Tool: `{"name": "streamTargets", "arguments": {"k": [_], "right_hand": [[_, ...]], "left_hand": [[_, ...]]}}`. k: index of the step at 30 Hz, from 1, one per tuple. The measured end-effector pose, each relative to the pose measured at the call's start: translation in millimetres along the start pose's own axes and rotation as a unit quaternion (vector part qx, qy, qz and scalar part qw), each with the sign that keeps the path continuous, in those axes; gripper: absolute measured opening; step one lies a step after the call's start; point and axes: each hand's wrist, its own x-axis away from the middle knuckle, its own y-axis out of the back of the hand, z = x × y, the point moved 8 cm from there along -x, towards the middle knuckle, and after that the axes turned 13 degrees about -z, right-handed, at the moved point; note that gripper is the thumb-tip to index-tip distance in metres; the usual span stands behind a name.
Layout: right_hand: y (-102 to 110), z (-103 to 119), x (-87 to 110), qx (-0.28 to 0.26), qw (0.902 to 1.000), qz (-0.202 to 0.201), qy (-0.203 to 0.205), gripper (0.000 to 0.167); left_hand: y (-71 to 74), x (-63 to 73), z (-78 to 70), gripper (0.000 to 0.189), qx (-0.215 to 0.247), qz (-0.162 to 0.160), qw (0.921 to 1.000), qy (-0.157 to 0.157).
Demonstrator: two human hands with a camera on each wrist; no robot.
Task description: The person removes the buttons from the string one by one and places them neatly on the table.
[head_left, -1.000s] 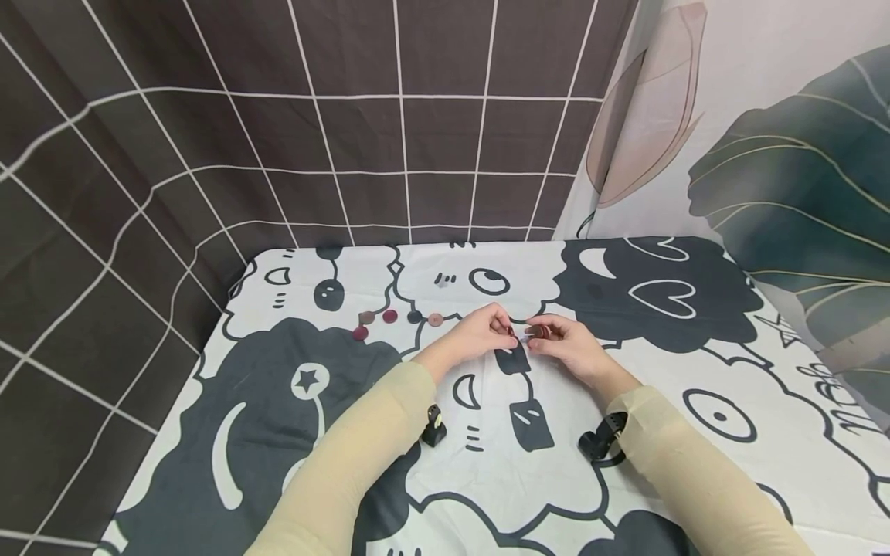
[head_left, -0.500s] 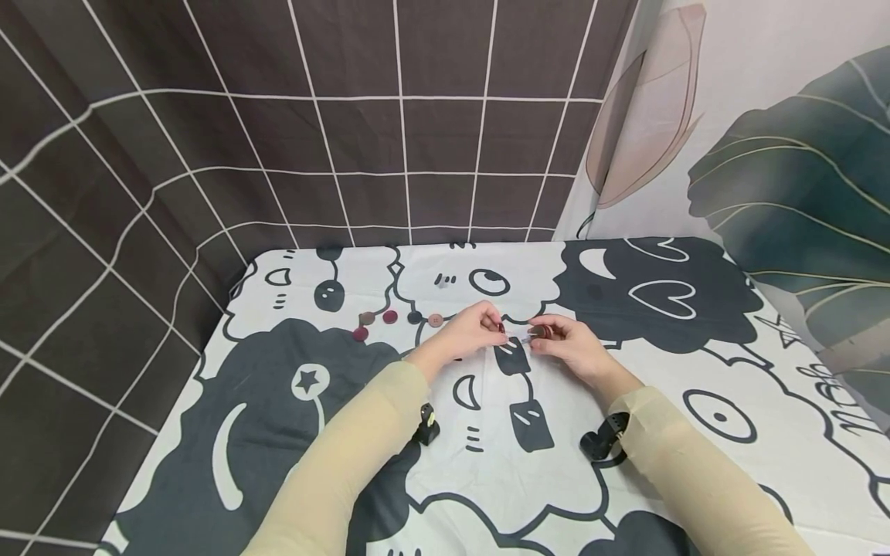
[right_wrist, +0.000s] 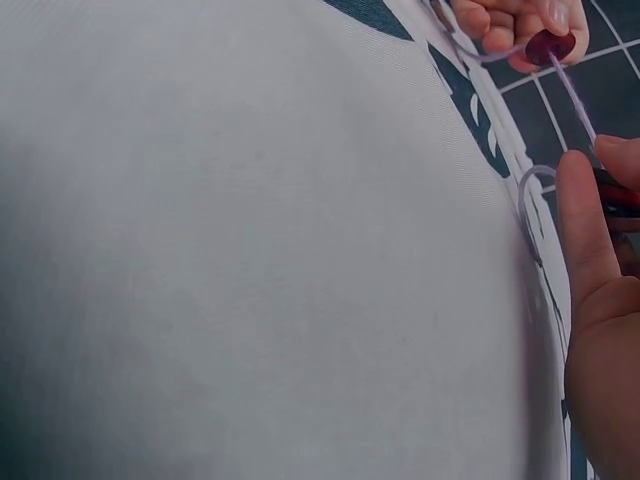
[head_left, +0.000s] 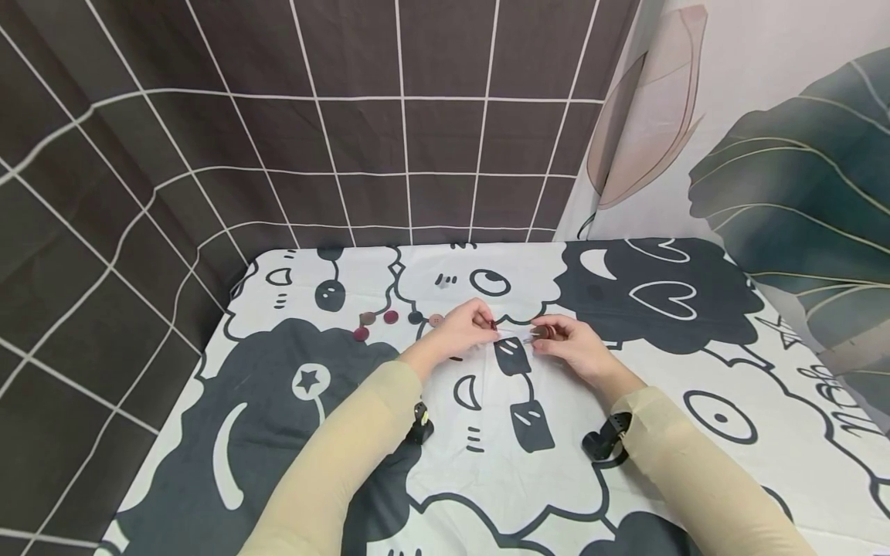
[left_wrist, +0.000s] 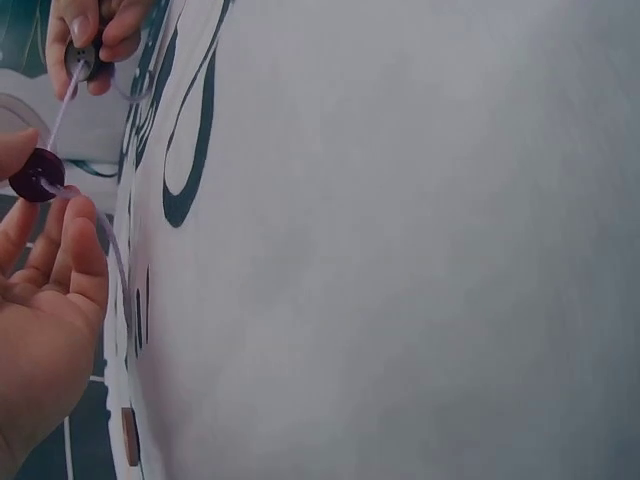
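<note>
My left hand (head_left: 462, 326) pinches a dark red button (left_wrist: 38, 175) between thumb and fingertips. A thin pale lilac cord (left_wrist: 62, 115) runs through this button and stretches across to my right hand (head_left: 570, 344). Between thumb and fingers, the right hand holds a small stack of buttons (right_wrist: 620, 195), a dark one (left_wrist: 82, 60) facing the left hand. A loose stretch of cord (left_wrist: 118, 245) hangs below the left hand, and another loop (right_wrist: 524, 195) hangs by the right index finger. The right fingers partly hide the stack. Both hands are above the patterned cloth (head_left: 445, 463).
Several loose buttons lie on the cloth left of my hands, among them a red one (head_left: 391, 316), a dark one (head_left: 415, 317) and a pinkish-brown one (head_left: 436, 320). A dark checked curtain (head_left: 354, 131) hangs behind and to the left.
My left hand has moved left, away from the right hand, carrying the red button along the cord. The gap between the hands has widened. My right hand has barely moved.
</note>
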Motion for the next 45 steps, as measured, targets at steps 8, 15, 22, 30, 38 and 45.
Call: {"name": "streamTargets", "arguments": {"k": [8, 15, 22, 30, 38, 45], "right_hand": [[2, 1, 0.3, -0.003, 0.9999, -0.009, -0.006, 0.042], [3, 0, -1.0, 0.001, 1.0, -0.008, -0.006, 0.042], [4, 1, -0.2, -0.01, 0.9999, -0.004, -0.005, 0.042], [4, -1, -0.2, -0.018, 0.9998, -0.002, -0.007, 0.044], [3, -1, -1.6, -0.017, 0.9998, -0.003, 0.0, 0.045], [1, -3, -1.3, -0.026, 0.9996, 0.0, -0.013, 0.043]], "left_hand": [[8.5, 0.9, 3.0, 0.025, -0.028, -0.015, 0.9995, 0.003], [15.4, 2.1, 6.4, 0.025, -0.049, -0.024, 0.9983, 0.018], [21.6, 0.8, 9.6, 0.025, -0.038, -0.029, 0.9988, 0.01], [31.4, 1.6, 13.6, 0.024, -0.02, -0.039, 0.9989, 0.019], [41.6, 4.8, 16.5, 0.024, -0.032, -0.047, 0.9979, 0.032], [47.0, 5.1, 20.8, 0.024, -0.024, -0.048, 0.9978, 0.04]]}}
